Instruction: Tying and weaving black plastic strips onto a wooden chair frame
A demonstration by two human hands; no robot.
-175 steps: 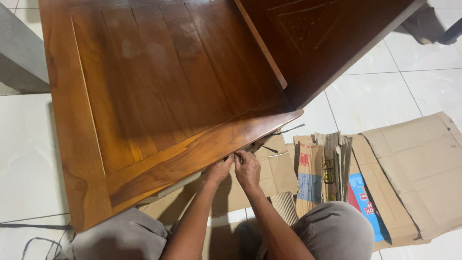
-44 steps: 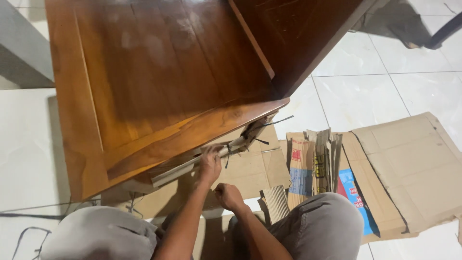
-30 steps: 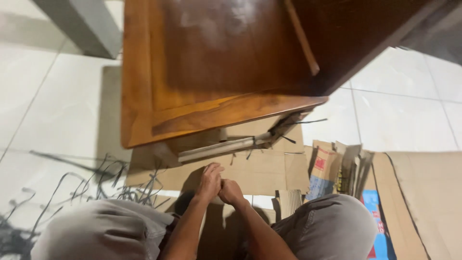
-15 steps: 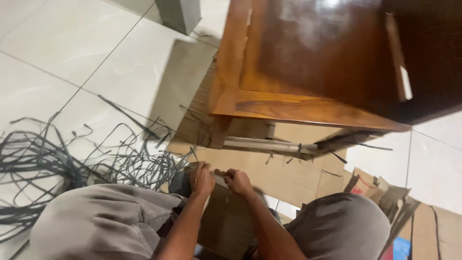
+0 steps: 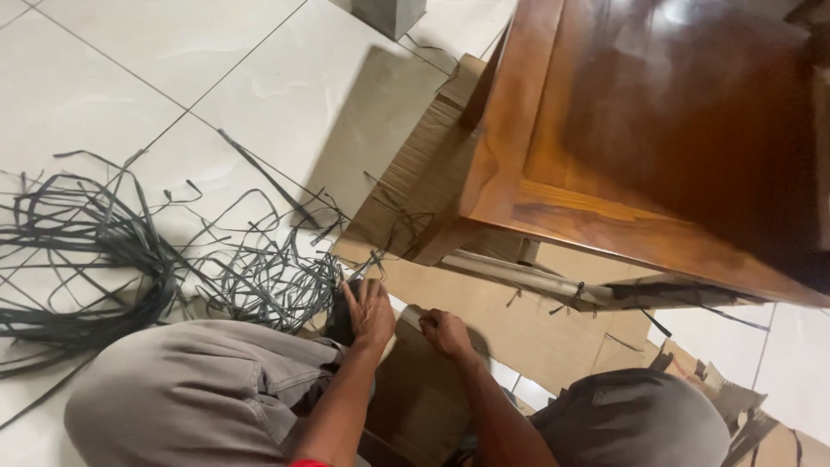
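The wooden furniture panel (image 5: 657, 147) is dark reddish-brown timber with a glossy, polished finish that throws back light, its grain plain along the edge. Beneath it lies matt brown cardboard (image 5: 510, 329), dull and slightly creased, on smooth, faintly shiny pale floor tiles (image 5: 130, 95). The tangle of thin dark strips (image 5: 130, 251) looks like plastic strapping, and the trousers (image 5: 199, 389) are matt grey-beige cloth.

Pale glossy floor tiles (image 5: 130, 78) with dark grout lines filled the room. A polished brown wooden table (image 5: 657, 138) stood over flattened cardboard (image 5: 424, 173), catching soft overhead light.
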